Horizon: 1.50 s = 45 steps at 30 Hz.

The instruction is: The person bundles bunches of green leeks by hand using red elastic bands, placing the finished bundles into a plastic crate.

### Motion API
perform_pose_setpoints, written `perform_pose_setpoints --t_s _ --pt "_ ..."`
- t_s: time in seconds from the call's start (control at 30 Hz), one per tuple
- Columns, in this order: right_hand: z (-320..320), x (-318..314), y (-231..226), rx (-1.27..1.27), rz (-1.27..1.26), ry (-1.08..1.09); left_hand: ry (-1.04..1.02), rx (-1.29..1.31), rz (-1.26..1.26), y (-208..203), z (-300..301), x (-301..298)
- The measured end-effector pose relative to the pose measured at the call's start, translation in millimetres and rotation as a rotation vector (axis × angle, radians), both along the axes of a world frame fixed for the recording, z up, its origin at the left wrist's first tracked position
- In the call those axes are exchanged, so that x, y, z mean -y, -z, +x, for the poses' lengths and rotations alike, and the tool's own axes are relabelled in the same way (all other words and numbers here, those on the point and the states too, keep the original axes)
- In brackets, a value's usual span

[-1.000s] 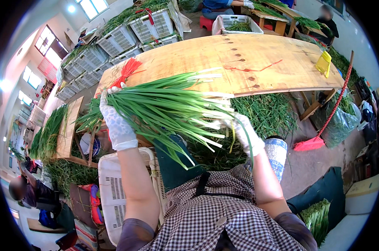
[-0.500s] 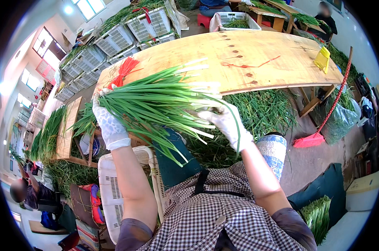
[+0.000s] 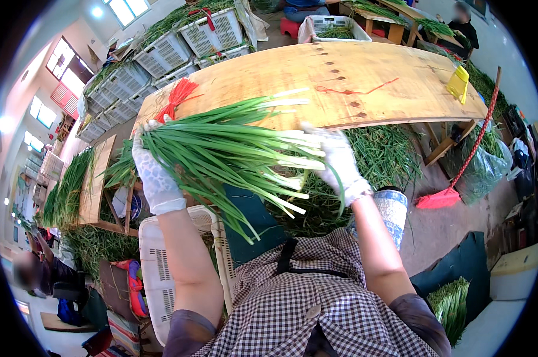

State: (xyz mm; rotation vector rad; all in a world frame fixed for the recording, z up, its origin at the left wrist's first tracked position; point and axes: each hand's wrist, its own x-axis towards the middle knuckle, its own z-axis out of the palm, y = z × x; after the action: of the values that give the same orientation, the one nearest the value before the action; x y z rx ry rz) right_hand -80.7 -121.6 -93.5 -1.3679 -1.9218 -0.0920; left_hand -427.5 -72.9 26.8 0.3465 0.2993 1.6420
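Observation:
A bunch of garlic chives, long flat green leaves with white stalk ends, lies fanned out across the near left edge of the wooden table and overhangs it. My left hand, in a white patterned glove, is closed round the leafy end. At the white ends is my right hand, also gloved, with its fingers bent against the stalks. A single chive leaf hangs from it towards the wrist; the fingers are partly blurred. Red ties lie bundled on the table just beyond the leaves.
One loose red tie and a yellow plastic holder are on the wooden table. A white crate stands by my left side. Loose greens heap beneath the table. A red broom leans at the right. Other people sit farther off.
My right hand has moved slightly right and up to the tips of the white stalks, the leaf still hanging from it. The bunch's white ends lie closer together. My left hand stays put.

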Motion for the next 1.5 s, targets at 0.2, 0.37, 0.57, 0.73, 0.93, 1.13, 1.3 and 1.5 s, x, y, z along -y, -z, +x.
perform_pose_setpoints --t_s 0.2,0.37,0.57,0.73,0.93,1.13,1.3,1.5 --pt "-20 -1 8 -0.239 -0.107 0.01 -0.01 -0.03 0.203 -9 -4 4" --pt "84 17 74 -0.07 -0.542 0.497 0.002 0.076 0.239 -13 -18 4" --pt "-5 30 9 -1.012 -0.797 -0.496 -0.159 -0.236 0.265 11 -6 5" --pt "-46 21 26 -1.298 -0.474 -0.893 0.089 -0.067 0.327 17 -6 -5" --pt "-35 25 12 -1.502 -0.67 -0.616 0.072 -0.018 0.316 14 -8 -4" --pt "-36 39 5 -1.327 -0.987 -0.806 0.102 0.114 0.377 9 5 16" --pt "-76 37 23 -1.865 -0.635 -0.81 0.129 0.161 0.397 25 19 10" --pt "-55 47 8 -1.131 -0.51 -0.32 0.077 0.001 0.374 33 -19 1"
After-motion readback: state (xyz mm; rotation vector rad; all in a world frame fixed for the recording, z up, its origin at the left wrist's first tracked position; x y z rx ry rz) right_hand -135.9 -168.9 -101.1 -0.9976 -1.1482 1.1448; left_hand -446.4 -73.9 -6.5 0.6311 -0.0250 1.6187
